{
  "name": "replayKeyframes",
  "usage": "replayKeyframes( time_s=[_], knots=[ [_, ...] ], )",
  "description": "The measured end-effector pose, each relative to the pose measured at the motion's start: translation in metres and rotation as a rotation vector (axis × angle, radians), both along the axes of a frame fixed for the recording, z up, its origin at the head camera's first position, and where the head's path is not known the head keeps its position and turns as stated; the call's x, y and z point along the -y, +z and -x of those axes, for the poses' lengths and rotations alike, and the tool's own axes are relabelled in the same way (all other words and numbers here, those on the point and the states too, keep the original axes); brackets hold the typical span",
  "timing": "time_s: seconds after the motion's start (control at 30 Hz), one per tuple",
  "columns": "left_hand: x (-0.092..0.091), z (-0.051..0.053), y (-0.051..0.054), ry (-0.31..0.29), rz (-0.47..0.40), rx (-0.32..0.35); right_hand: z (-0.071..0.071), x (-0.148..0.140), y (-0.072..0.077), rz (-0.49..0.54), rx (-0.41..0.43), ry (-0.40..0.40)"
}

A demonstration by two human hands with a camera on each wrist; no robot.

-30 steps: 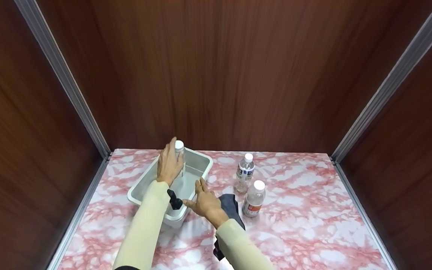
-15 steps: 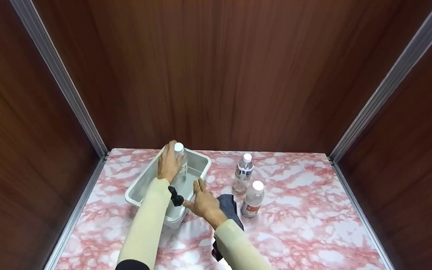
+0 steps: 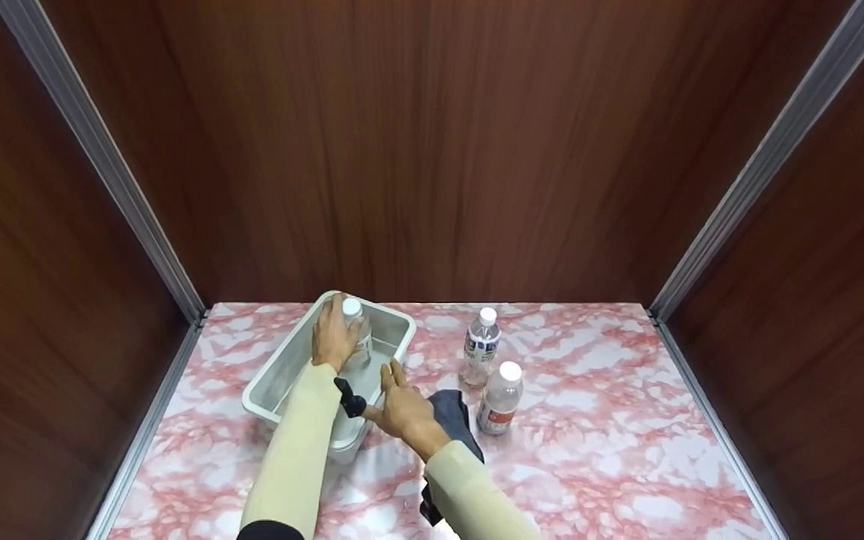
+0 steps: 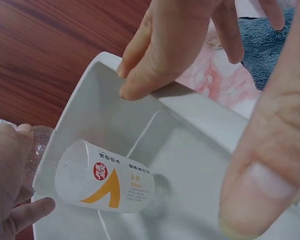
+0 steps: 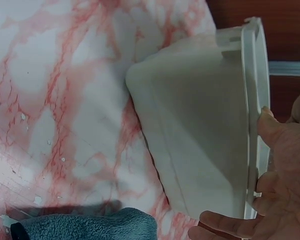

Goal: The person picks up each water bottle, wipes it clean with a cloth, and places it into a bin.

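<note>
A light grey plastic bin (image 3: 258, 409) stands at the left of the table. Inside its far end is a clear plastic bottle (image 4: 112, 177), with a white cap and a white and orange label. My left hand (image 3: 333, 337) grips it near the neck; the thumb lies over it in the left wrist view. Whether its base touches the bin's floor I cannot tell. My right hand (image 3: 406, 411) rests at the bin's right rim with straight fingers, some lying outside the wall in the right wrist view. A dark blue-grey towel (image 5: 90, 225) lies beside the right wrist.
A clear bottle with a blue and white label (image 3: 481, 349) and a shorter one with a red label (image 3: 502, 401) stand upright right of the bin. Brown wood-look panels (image 3: 432, 150) enclose the pink marbled table (image 3: 612, 435) at the back and sides.
My left hand has lowered the bottle further into the bin. My right hand has stayed at the rim. The whole view has shifted slightly.
</note>
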State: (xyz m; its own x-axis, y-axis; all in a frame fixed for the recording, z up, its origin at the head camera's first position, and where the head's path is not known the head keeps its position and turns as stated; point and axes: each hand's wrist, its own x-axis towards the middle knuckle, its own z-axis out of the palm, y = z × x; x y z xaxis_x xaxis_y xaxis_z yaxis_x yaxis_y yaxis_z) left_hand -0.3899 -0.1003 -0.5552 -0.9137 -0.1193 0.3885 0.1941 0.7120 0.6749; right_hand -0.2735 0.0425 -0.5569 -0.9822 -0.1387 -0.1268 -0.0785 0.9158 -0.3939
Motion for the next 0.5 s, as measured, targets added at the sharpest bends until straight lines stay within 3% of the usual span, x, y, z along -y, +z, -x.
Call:
replayKeyframes(
  time_s=[0.27,0.5],
  knots=[
    [0.0,-0.001,-0.0024,0.01,-0.014,0.082,-0.0019,0.0008,0.0003,0.014,0.008,0.024],
    [-0.0033,0.0019,-0.0037,0.011,-0.019,0.063,-0.0014,-0.0004,0.0019,0.001,0.004,0.014]
  ],
)
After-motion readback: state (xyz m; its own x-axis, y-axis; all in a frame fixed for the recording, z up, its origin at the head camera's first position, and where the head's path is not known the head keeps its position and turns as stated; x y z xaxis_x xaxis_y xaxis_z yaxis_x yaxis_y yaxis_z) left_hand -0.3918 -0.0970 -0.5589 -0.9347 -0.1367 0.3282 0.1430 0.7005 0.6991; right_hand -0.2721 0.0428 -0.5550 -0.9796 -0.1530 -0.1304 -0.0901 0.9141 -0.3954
